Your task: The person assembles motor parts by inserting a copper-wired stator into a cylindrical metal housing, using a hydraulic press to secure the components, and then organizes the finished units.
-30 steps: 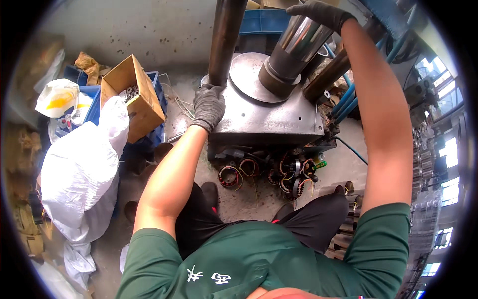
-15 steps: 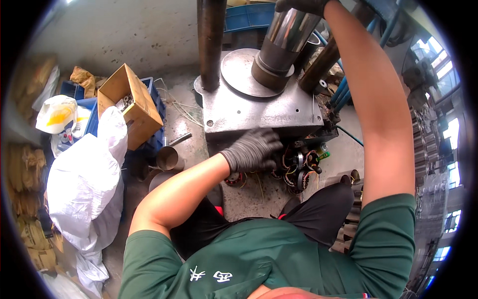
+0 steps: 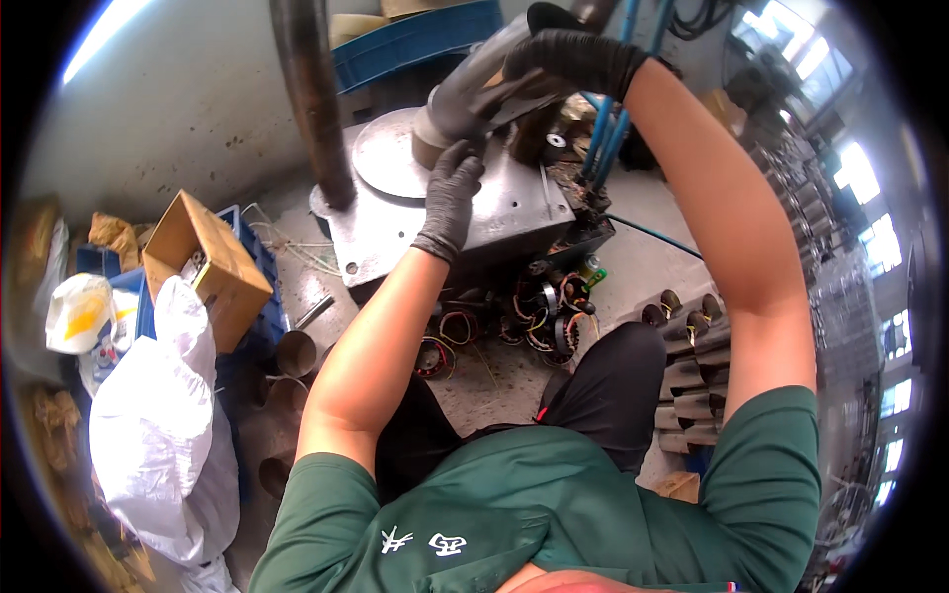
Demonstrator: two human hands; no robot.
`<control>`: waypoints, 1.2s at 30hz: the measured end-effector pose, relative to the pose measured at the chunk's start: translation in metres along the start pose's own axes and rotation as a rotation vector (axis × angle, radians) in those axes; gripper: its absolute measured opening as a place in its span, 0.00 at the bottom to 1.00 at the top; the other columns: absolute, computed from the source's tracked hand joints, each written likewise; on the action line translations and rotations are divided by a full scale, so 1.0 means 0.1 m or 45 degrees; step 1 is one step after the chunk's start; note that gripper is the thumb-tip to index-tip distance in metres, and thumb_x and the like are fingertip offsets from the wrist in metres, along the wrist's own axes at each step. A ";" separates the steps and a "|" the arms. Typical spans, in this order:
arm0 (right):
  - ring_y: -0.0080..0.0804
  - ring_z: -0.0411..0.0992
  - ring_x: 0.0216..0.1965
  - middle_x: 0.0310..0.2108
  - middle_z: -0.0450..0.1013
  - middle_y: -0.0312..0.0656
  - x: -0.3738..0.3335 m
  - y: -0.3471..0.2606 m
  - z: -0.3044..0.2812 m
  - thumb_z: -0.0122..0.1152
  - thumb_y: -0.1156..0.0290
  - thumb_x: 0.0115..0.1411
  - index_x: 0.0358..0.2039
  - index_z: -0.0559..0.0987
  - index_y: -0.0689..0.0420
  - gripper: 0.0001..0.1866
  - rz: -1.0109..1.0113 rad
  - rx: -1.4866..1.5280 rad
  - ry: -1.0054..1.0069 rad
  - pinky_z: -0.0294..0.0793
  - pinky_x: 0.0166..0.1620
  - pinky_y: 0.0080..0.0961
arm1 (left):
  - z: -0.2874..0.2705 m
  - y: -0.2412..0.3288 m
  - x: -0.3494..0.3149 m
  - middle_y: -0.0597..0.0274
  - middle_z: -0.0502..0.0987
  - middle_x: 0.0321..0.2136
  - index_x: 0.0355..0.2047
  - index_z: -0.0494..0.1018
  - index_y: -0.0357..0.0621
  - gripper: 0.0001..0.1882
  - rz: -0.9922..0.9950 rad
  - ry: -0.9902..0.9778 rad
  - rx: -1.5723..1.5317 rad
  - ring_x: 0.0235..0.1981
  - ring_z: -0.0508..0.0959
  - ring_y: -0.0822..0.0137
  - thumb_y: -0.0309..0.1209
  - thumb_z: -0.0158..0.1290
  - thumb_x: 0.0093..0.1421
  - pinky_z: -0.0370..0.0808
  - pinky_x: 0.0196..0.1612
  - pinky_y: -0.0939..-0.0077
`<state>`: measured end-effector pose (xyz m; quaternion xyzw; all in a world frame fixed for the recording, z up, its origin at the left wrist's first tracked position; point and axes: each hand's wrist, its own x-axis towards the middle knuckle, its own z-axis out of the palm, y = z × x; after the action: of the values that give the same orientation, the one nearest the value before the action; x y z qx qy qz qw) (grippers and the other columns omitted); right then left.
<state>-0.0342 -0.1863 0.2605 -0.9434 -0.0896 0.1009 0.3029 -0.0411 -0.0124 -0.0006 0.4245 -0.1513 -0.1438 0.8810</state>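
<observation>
One grey metal tube (image 3: 463,97) stands over the single round plate (image 3: 384,160) on the machine base (image 3: 374,235), its long axis slanting from lower left to upper right. It looks smooth, with a brownish band at its foot. The right hand (image 3: 575,63) is curled around its upper part; whether the left hand (image 3: 453,194), at its foot, grips, I cannot tell. At least three wound stators (image 3: 563,334) lie below.
</observation>
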 end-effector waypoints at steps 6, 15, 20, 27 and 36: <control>0.32 0.81 0.39 0.39 0.82 0.45 -0.88 0.38 1.04 0.69 0.69 0.55 0.43 0.83 0.61 0.15 -0.346 -0.121 0.593 0.82 0.42 0.30 | 0.19 -0.02 -0.02 0.63 0.78 0.50 0.62 0.69 0.40 0.22 0.188 -0.035 -0.061 0.45 0.78 0.72 0.31 0.51 0.69 0.75 0.50 0.78; 0.43 0.79 0.46 0.42 0.78 0.46 -2.00 0.72 2.66 0.67 0.74 0.49 0.44 0.77 0.64 0.20 0.086 2.809 0.873 0.82 0.47 0.37 | 0.31 -0.15 -0.16 0.51 0.77 0.51 0.56 0.75 0.39 0.22 0.688 0.001 1.515 0.55 0.75 0.55 0.32 0.58 0.63 0.73 0.60 0.65; 0.38 0.78 0.41 0.41 0.78 0.45 -2.06 0.65 2.72 0.61 0.65 0.48 0.48 0.78 0.60 0.25 0.235 2.829 0.822 0.80 0.50 0.31 | -0.10 -0.15 0.62 0.58 0.83 0.44 0.54 0.78 0.39 0.20 0.108 -0.308 1.237 0.45 0.79 0.67 0.36 0.60 0.65 0.74 0.54 0.75; 0.36 0.75 0.41 0.40 0.77 0.41 -1.79 1.03 2.91 0.62 0.65 0.46 0.45 0.78 0.54 0.23 -0.030 2.875 0.957 0.78 0.46 0.33 | 0.46 -0.09 0.76 0.49 0.85 0.39 0.45 0.84 0.42 0.28 0.179 -0.332 2.293 0.43 0.82 0.58 0.56 0.55 0.63 0.75 0.50 0.66; 0.36 0.71 0.37 0.35 0.73 0.43 -2.14 0.80 2.79 0.63 0.64 0.47 0.37 0.78 0.57 0.17 0.584 2.898 1.054 0.72 0.47 0.31 | 0.79 0.05 0.77 0.49 0.85 0.42 0.45 0.85 0.46 0.33 -0.057 -0.067 2.533 0.48 0.83 0.52 0.63 0.55 0.57 0.74 0.55 0.63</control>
<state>-0.3005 -0.1452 0.0203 -0.0971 0.3198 -0.1341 0.9329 -0.0006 -0.0947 0.0620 0.9694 -0.2144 0.0227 0.1175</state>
